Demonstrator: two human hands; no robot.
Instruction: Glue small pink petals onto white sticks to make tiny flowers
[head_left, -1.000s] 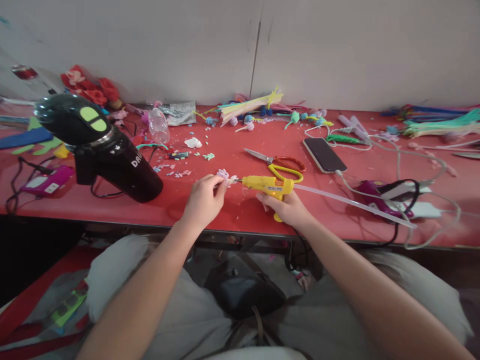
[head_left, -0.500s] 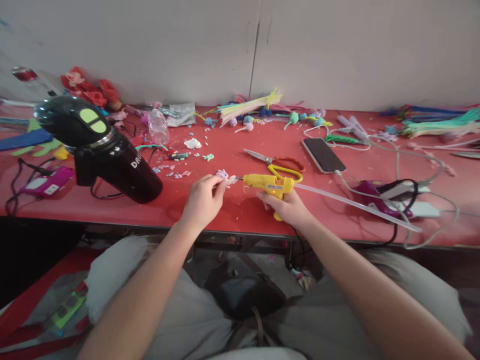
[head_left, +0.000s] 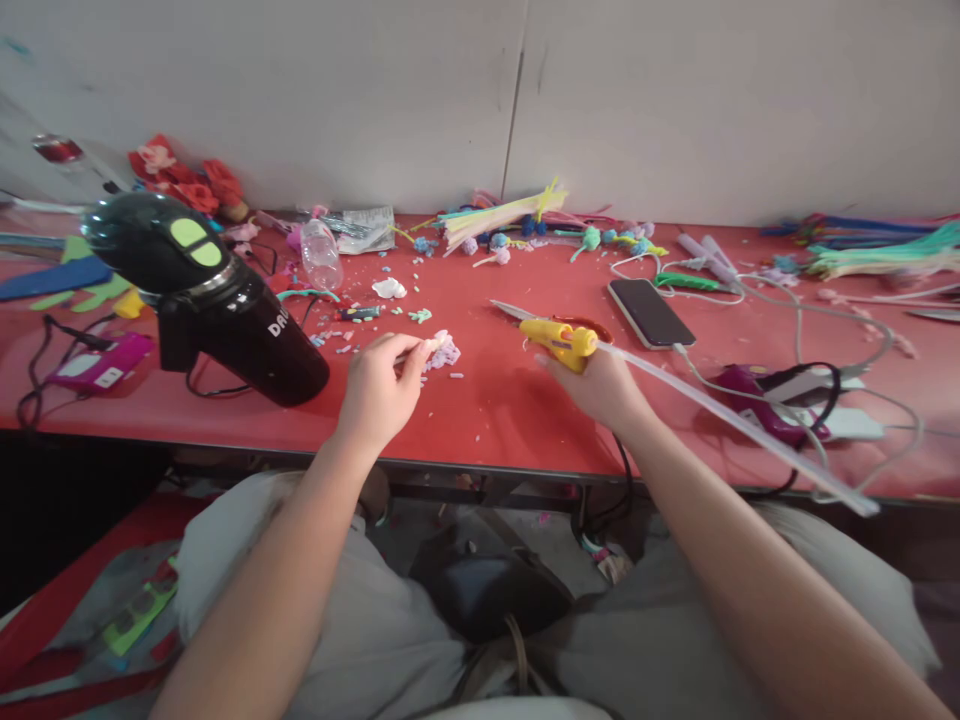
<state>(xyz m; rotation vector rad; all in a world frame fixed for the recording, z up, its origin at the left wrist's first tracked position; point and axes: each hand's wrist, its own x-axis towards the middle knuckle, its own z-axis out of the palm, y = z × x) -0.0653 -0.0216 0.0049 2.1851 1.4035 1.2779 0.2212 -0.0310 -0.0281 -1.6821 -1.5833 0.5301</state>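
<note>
My right hand (head_left: 600,385) is wrapped round a yellow hot glue gun (head_left: 559,340), raised over the table with its nozzle end to the left. A long clear glue stick (head_left: 720,420) runs out of its back, down to the right. My left hand (head_left: 382,390) is closed in a pinch on a small pale fuzzy piece (head_left: 435,342), mostly covered by the fingers. Just right of those fingertips lies a little heap of lilac fuzzy cuttings (head_left: 448,353). Scissors (head_left: 514,310) lie behind the glue gun, their handles partly covered by it.
A black tumbler (head_left: 255,330) leans at the left, near a clear plastic bottle (head_left: 321,258). To the right are a phone (head_left: 651,312), cables and a purple power strip (head_left: 742,390). Pipe cleaners (head_left: 502,218) and pompoms lie along the wall. Small cuttings are scattered mid-table.
The glue gun's nozzle has come away from the pale piece, and my right hand has moved right and turned. My left hand has shifted left, uncovering the lilac heap.
</note>
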